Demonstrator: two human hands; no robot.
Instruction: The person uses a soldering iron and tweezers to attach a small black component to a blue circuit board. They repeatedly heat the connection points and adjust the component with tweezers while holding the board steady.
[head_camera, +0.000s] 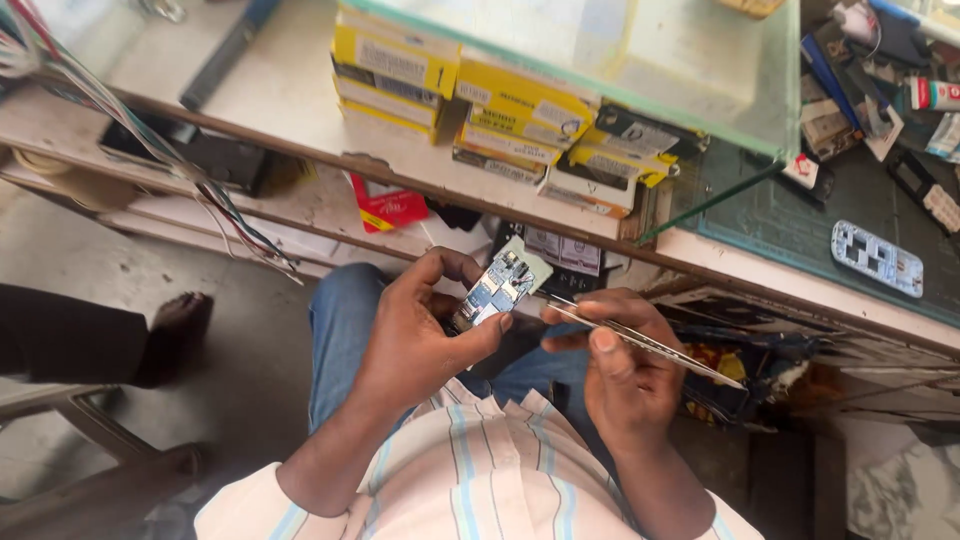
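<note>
My left hand grips a small blue circuit board between thumb and fingers, held up over my lap. My right hand is closed around thin metal tweezers, whose tips point left toward the board's right edge and almost touch it. Both hands hover above my knees in blue jeans, just below the front edge of a workbench.
Stacked yellow boxes lie under a glass sheet on the bench. A white phone frame rests on a dark green mat. Coloured wires hang at left. Another person's bare foot stands on the floor at left.
</note>
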